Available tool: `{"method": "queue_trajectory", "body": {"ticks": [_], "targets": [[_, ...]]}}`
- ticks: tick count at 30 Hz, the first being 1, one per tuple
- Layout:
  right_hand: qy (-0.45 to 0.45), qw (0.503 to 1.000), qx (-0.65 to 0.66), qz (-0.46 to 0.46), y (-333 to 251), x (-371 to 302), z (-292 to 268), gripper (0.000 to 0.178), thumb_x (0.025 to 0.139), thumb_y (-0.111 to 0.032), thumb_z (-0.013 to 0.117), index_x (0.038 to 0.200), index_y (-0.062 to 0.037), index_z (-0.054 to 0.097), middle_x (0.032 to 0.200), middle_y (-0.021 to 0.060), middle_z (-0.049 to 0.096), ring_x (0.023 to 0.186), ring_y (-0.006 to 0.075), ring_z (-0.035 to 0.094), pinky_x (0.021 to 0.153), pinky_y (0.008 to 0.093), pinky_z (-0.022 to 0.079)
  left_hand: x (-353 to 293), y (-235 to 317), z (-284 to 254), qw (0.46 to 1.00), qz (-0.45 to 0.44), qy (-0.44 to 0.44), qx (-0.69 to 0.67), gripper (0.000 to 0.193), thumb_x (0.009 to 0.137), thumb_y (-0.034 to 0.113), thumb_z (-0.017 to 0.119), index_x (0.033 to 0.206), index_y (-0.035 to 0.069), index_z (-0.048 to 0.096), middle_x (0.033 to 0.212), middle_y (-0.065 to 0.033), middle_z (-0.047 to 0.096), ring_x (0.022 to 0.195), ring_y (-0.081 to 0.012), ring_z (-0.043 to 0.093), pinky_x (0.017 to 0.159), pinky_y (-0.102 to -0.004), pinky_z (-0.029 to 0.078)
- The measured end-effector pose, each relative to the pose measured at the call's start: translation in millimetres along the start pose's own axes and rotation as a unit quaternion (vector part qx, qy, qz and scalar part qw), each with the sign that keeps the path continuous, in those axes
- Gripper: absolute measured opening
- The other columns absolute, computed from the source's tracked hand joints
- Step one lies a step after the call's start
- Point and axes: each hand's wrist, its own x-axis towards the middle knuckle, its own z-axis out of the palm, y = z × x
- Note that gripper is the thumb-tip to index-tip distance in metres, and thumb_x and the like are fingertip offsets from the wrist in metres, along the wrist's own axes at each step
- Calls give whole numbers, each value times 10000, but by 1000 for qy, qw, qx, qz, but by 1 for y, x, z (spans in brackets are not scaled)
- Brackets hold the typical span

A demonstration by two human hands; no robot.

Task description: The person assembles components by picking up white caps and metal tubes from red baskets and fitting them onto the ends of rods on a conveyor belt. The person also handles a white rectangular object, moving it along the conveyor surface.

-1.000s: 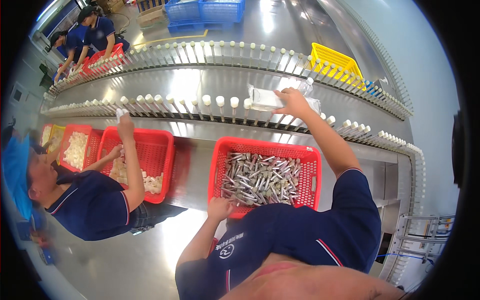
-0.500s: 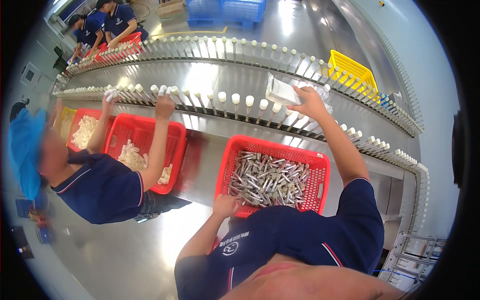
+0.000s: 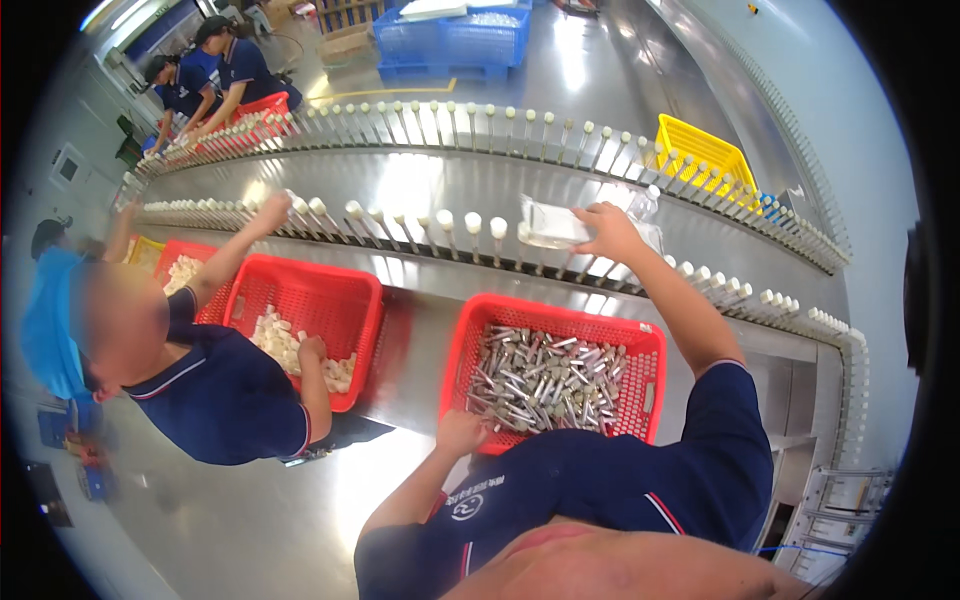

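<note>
My right hand (image 3: 608, 232) reaches over the near row of white-topped rods (image 3: 473, 224), fingers and thumb closed on a clear plastic pack (image 3: 552, 224) with something white inside. The pack is held level over the steel surface and hides some of the rods behind it. Close to my body, my left hand (image 3: 463, 433) is curled at the near left corner of a red basket (image 3: 654, 395). Its fingertips lie against the rim, and what they grip is hidden. Metal rods with dull ends (image 3: 545, 380) fill this basket in a loose heap.
To my left, a co-worker in a blue cap (image 3: 60, 320) works at another red basket (image 3: 345, 275) with white plugs (image 3: 275, 335). A second row of rods (image 3: 440, 110) curves behind. Farther off stand a yellow crate (image 3: 715, 150), a blue crate (image 3: 450, 45) and two more people.
The pack in my right hand has tipped from slanted to flatter. My left hand stays at the basket corner. The co-worker's near hand has gone from the rods down into the basket of plugs.
</note>
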Motion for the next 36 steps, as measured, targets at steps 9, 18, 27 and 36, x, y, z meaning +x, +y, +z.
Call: {"method": "queue_trajectory", "body": {"ticks": [9,18,27,36], "targets": [[-57,997,-55,21,18,-8,13,777,604,-425,802,1261,-78,572,1075,172,616,996,345,564,887,414,455,9,-7,4,999,29,-36,-1,210,798,300,549,854,153,686,652,-110,638,621,-284,645,619,-448,495],[16,1000,6,2,2,13,27,752,606,-443,798,1213,-52,591,1024,188,624,984,355,575,848,400,472,6,-23,-20,999,28,38,-4,259,834,347,498,865,184,697,680,-120,649,641,-282,639,618,-445,433],[95,995,0,-16,10,30,19,738,662,-430,776,1271,-78,555,1011,187,604,917,347,556,844,396,456,15,-53,-27,999,30,3,35,251,821,349,513,923,220,703,701,-84,659,657,-271,645,614,-457,449],[34,999,-14,3,8,36,24,755,674,-475,750,1284,-81,546,1040,144,591,988,312,535,892,388,442,26,-61,-29,998,20,56,4,192,758,280,589,752,93,635,725,-85,626,720,-258,612,703,-402,412]]}}
